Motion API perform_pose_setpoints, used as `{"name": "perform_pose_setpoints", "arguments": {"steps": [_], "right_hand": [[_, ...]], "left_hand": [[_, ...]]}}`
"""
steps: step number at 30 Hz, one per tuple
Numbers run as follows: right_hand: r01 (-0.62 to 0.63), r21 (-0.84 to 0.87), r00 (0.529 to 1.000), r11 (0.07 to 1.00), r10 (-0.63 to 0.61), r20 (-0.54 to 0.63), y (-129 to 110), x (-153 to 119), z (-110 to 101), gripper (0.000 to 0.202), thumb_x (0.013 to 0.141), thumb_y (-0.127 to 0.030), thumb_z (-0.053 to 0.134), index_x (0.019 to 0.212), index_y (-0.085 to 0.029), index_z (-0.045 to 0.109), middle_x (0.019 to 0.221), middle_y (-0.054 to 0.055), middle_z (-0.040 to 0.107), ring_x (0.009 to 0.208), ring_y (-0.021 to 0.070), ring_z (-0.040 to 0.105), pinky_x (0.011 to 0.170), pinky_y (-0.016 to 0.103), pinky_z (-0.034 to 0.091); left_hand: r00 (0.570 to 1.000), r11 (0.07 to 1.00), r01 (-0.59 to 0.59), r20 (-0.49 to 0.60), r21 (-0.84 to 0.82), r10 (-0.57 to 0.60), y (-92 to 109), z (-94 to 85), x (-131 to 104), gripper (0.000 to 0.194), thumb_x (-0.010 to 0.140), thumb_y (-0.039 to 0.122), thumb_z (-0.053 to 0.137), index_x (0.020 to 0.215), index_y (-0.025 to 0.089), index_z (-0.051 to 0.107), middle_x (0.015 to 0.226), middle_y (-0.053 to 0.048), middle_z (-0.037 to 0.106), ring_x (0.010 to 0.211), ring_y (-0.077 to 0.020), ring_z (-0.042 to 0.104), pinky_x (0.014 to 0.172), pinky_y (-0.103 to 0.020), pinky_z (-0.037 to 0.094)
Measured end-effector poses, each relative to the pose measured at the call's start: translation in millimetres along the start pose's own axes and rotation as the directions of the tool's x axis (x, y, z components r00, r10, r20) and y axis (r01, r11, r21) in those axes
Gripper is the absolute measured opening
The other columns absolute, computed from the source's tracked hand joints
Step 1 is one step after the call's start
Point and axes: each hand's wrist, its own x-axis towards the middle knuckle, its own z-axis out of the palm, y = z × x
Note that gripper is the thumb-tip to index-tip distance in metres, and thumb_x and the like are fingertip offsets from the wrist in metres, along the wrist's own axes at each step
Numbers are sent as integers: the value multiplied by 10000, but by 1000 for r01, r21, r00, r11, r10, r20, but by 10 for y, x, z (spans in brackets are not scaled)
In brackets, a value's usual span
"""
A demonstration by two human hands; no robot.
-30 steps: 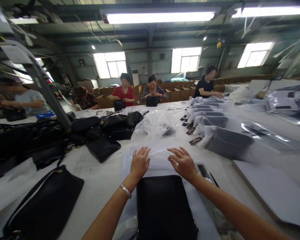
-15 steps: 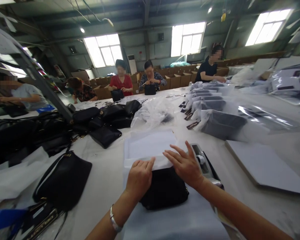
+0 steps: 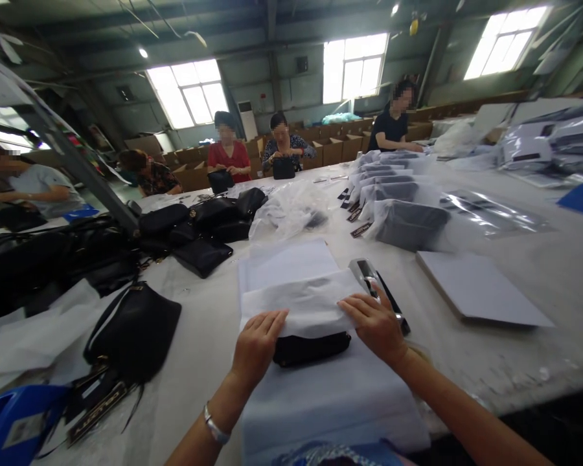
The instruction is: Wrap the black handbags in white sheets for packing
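Observation:
A small black bag (image 3: 311, 351) lies before me on white paper sheets (image 3: 286, 262). Folded over most of it is a sheet of white wrapping paper (image 3: 301, 299); only the bag's near edge shows. My left hand (image 3: 256, 346) has its fingers closed on the left side of that sheet, and a silver bangle circles the wrist. On the right side, my right hand (image 3: 376, 323) pinches the sheet, its thumb raised. Just beyond the right hand sits a silver and black device (image 3: 369, 270), partly covered by it.
To the left are a black handbag (image 3: 138, 330) with a tag, a blue object (image 3: 22, 421) and piled black bags (image 3: 206, 223). Wrapped bags (image 3: 408, 223) stand in a row at the right, behind a stack of white boards (image 3: 480, 291). Several people sit or stand across the table.
Both hands have drawn the paper's folded edge nearer to me, over the black bag. The right hand's spread fingers have closed on the sheet. The view has shifted slightly.

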Motion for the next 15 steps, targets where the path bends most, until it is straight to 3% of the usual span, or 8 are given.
{"name": "perform_pose_setpoints", "arguments": {"steps": [4,9,11,15], "right_hand": [[-15,-26,998,1000,17,58,-46,-201,-10,403,938,-71,464,1239,-264,651,1139,23,721,1024,197,655,1210,543,169],[39,-15,996,999,-38,84,-224,-277,153,508,948,-38,437,1421,-217,484,1440,75,519,1332,226,471,1202,525,210],[115,27,989,993,-117,88,-238,-257,261,486,953,-28,411,1392,-208,515,1444,75,513,1349,228,453,1191,522,242],[220,113,972,969,-227,53,-198,-252,423,367,981,-57,404,1218,-199,646,1301,60,641,1212,207,589,1155,487,336]], "left_hand": [[997,997,-70,26,-18,70,102,10,-209,372,934,66,460,1249,191,615,1181,-78,695,1063,-225,642,909,-356,525],[995,992,-95,1,-81,96,277,131,-327,297,947,91,488,1193,180,629,1124,-74,709,996,-217,662,876,-360,537],[995,987,-95,5,-128,97,335,122,-313,277,951,105,484,1177,178,627,1088,-73,716,958,-218,669,843,-364,544],[994,971,-54,83,-235,75,413,-10,-195,211,961,218,502,1119,192,638,978,-60,729,840,-215,679,751,-370,558]]}}
